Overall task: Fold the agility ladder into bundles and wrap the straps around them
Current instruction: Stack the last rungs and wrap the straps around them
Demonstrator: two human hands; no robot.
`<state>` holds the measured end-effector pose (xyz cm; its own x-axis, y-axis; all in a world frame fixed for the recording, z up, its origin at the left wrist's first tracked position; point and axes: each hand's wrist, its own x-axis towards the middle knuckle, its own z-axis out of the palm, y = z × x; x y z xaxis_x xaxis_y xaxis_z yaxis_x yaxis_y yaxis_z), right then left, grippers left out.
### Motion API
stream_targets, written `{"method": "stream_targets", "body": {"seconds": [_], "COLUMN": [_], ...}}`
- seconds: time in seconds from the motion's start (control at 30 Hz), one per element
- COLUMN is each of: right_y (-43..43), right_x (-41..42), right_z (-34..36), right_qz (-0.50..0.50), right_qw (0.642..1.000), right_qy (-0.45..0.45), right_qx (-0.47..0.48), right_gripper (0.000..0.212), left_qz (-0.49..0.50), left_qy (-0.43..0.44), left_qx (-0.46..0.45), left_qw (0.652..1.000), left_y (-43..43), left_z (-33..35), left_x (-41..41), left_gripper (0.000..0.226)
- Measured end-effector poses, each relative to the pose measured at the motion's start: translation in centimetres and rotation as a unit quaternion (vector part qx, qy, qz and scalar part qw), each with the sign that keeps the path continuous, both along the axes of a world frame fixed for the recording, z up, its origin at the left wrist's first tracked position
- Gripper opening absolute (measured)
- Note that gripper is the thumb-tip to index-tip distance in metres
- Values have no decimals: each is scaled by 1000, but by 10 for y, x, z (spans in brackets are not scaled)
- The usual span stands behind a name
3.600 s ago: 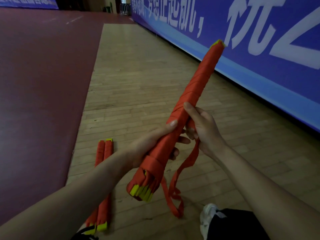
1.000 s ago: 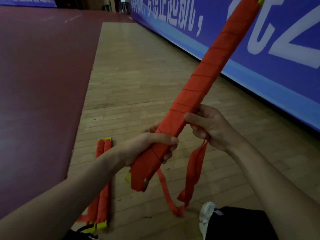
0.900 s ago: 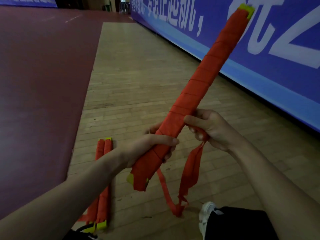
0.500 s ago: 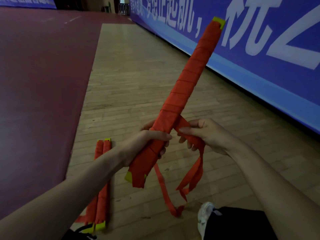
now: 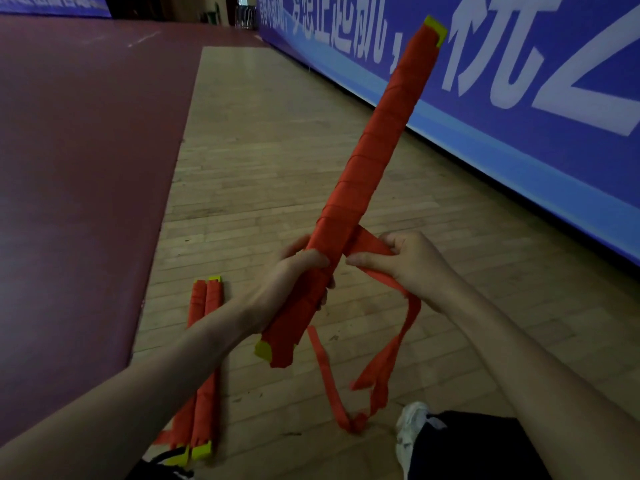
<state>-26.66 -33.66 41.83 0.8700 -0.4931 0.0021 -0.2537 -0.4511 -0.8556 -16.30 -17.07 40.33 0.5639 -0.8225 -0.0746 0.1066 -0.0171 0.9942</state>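
Long orange bundle (image 5: 370, 161), spiral-wrapped, yellow tips at both ends, tilted up-right. Left hand (image 5: 291, 282) grips its lower part. Right hand (image 5: 405, 265) beside it pinches loose strap (image 5: 391, 358), tail dangling below.

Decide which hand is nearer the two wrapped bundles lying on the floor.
Left. The left hand grips the held bundle just right of the floor bundles; the right hand, pinching the loose strap, is farther right.
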Motion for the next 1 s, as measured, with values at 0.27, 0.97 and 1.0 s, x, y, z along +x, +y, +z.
{"method": "stream_targets", "body": {"seconds": [0.27, 0.97, 1.0], "right_y": [15, 28, 29], "right_x": [9, 21, 20], "right_z": [-5, -15, -13], "right_qz": [-74, -68, -57], "right_qw": [995, 987, 987], "right_qy": [-62, -117, -121], "right_qx": [-23, 85, 89], "right_gripper": [58, 62, 65], "left_qz": [43, -65, -89], "left_qy": [-99, -65, -39], "left_qx": [74, 91, 94], "left_qw": [991, 992, 991], "left_y": [-12, 7, 10], "left_z": [-5, 2, 0], "left_x": [-14, 22, 24], "left_gripper": [29, 47, 48]}}
